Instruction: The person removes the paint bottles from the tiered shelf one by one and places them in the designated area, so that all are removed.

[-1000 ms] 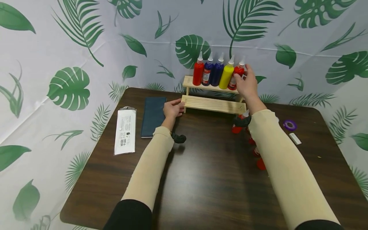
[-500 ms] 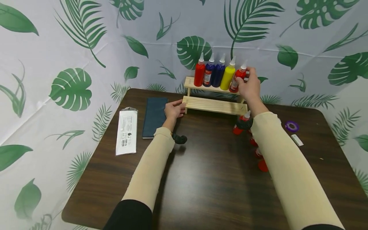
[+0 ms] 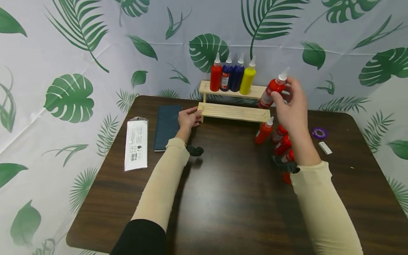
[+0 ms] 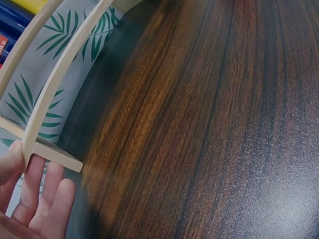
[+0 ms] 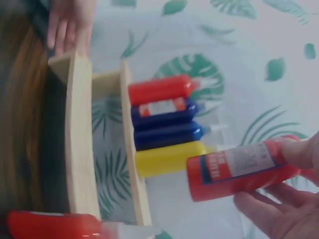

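My right hand grips a red paint bottle by its upper part. The bottle has a white pointed cap and a printed label; it is tilted, lifted off the rack's top board. With thumb and fingers, my left hand pinches the left end of a two-step wooden rack. In the left wrist view, the left fingers lie under the board's end. On the upper step stand a red bottle, two blue bottles and a yellow bottle.
Several more red bottles stand right of the rack, partly behind my right wrist. Further right lie a purple tape roll and a small white block. A dark notebook and a white packet lie on the left.
My right hand has taken the red bottle off the upper step, moving it right and toward me, beside the yellow one. The left hand stays at the rack's end.
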Available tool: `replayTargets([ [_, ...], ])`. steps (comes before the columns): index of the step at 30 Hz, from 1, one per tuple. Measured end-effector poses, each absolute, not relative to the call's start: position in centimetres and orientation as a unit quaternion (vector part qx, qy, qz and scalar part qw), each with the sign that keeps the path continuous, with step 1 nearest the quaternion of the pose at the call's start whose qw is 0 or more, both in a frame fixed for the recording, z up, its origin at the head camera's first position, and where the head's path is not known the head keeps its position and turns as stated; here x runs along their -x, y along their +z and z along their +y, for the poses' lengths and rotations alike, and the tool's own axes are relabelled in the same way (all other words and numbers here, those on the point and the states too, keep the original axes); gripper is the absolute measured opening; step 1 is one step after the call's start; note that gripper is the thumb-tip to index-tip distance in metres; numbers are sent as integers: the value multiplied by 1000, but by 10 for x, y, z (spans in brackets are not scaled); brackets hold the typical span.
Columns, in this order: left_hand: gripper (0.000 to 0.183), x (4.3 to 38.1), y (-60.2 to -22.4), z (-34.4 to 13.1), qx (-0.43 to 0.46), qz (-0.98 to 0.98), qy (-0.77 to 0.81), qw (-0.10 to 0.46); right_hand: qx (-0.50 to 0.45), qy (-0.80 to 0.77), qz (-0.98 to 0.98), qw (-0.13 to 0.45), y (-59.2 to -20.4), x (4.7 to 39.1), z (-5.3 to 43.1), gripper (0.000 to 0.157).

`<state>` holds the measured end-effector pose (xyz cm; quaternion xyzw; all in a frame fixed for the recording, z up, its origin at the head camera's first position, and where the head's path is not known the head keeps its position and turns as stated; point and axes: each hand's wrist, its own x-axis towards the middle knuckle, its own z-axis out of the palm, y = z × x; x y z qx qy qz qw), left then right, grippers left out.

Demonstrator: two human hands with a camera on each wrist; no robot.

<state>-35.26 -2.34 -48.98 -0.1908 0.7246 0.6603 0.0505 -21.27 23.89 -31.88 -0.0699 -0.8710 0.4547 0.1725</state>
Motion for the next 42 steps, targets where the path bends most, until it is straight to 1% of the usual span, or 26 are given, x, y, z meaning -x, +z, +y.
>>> replayTargets([
  [5, 30, 353, -491, -24, 193, 726, 657, 52, 53, 463, -867, 175, -343, 171, 242, 48],
  [9, 29, 353, -492, -24, 196, 726, 657, 53, 62, 461, -865, 186, -377, 152, 244, 50],
  [14, 29, 355, -491, -24, 197, 724, 659, 52, 75, 434, -871, 217, -423, 144, 248, 50],
  [20, 29, 354, -489, -25, 196, 723, 661, 51, 111, 412, -880, 210, -461, 144, 250, 49],
  [25, 30, 353, -487, -24, 193, 721, 663, 57, 120, 403, -882, 213, -471, 146, 249, 48],
  [33, 30, 352, -487, -24, 190, 723, 662, 55, 134, 389, -892, 188, -473, 150, 248, 50],
  [42, 31, 353, -489, -24, 185, 722, 665, 55, 142, 371, -897, 193, -475, 151, 251, 52],
])
